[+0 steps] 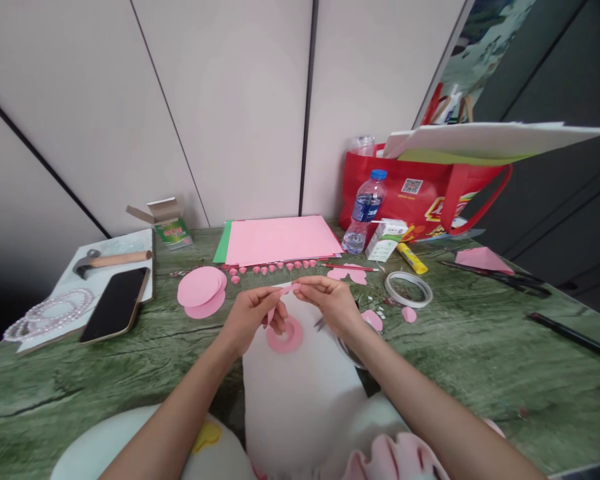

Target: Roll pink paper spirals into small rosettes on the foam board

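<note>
A thin strip of pink paper (289, 289) is pinched between my two hands above a white board (300, 407). My left hand (255, 312) grips one part of it, and a pink piece dangles by those fingers. At the other end, the fingertips of my right hand (330, 300) are closed on the strip. Just below my left fingers, a pink paper ring or coil (285, 348) rests on the board; my fingers partly cover it. Metal tips, perhaps scissors (320, 325), show beside my right hand, mostly hidden by that arm.
Pink paper circles (200, 288) lie left. Behind are small rolled pink pieces (265, 270) and stacked coloured sheets (280, 240). Rightward are a tape roll (429, 293), glue stick (412, 259), water bottle (363, 212) and red bag (395, 183). A phone (116, 303) and hammer (113, 261) lie far left.
</note>
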Action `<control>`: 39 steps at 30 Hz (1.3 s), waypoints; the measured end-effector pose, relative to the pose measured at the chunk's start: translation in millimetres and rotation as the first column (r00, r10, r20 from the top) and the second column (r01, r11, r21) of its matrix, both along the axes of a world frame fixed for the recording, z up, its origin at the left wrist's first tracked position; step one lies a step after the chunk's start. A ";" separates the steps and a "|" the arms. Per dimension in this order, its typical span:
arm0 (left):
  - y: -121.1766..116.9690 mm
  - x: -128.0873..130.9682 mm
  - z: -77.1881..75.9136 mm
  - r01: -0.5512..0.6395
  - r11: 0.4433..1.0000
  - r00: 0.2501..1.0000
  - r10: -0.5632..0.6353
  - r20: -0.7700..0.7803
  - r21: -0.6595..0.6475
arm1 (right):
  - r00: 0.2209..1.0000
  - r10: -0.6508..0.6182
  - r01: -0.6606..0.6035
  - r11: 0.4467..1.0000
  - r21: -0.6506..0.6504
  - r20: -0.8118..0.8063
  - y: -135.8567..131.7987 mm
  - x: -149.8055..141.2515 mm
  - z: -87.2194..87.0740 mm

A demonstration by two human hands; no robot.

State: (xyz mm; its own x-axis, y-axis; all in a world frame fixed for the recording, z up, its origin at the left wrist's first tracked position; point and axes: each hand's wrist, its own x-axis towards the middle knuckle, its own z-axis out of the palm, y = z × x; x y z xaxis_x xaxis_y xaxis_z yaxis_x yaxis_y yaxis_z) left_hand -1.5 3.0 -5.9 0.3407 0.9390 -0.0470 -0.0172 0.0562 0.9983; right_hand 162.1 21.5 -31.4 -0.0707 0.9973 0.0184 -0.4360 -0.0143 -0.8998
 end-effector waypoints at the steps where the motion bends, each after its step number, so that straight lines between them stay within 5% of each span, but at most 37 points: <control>1: -0.1 0.2 0.2 0.002 1.000 1.000 -0.002 -0.001 -0.003 | 1.000 -0.007 0.007 1.000 -0.007 -0.007 0.2 0.2 0.0; 39: -0.3 2.3 1.3 -0.004 1.000 1.000 0.004 -0.001 0.002 | 1.000 -0.022 0.022 0.999 -0.032 -0.006 -1.1 -1.0 2.7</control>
State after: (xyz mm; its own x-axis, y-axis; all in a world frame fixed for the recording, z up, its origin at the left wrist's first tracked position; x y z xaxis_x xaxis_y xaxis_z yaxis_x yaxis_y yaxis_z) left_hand 0.8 2.7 -4.6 0.3372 0.9404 -0.0452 -0.0160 0.0538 0.9984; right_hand 161.2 20.4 -28.8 -0.0484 0.9987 -0.0128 -0.4426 -0.0329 -0.8961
